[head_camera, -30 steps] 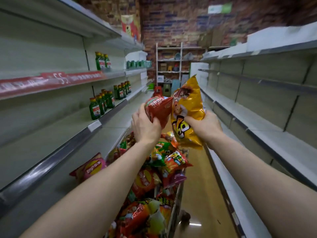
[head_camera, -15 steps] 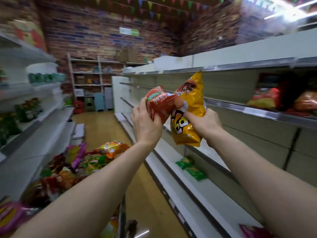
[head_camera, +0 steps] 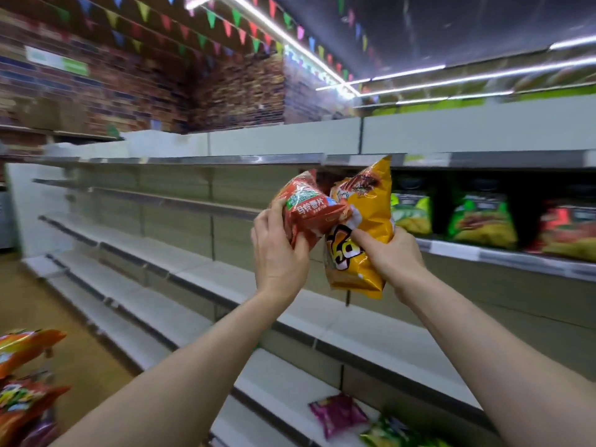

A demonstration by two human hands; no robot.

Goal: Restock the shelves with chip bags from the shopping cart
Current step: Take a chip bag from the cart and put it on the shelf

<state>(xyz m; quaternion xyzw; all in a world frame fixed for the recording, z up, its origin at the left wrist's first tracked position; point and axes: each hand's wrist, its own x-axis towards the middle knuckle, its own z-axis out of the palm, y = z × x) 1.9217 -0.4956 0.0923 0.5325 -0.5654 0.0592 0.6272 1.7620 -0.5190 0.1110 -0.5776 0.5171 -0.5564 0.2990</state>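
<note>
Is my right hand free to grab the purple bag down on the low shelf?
Probably not: the right hand grips the yellow bag, and the purple bag lies well below it.

Centre frame: the red bag [head_camera: 306, 211] carries a green-and-white label; the yellow bag [head_camera: 366, 221] shows orange letters edged black. At right, green bags [head_camera: 480, 217]; lower right, a purple bag [head_camera: 337, 414]. Pale grey shelves [head_camera: 193, 272], red-brown brick wall [head_camera: 129, 91], many-coloured bunting [head_camera: 211, 19] along the top.

Long pale grey metal shelving [head_camera: 200, 272] runs down the aisle in several tiers. Up on the right-hand tier, a small green chip bag [head_camera: 411, 211], a bigger green chip bag [head_camera: 482, 217] and a red-topped chip bag [head_camera: 569, 229] stand upright, side by side. On the lowest tier a purple snack bag [head_camera: 338, 414] lies flat, with a green-and-yellow bag [head_camera: 387, 435] just beside it.
</note>
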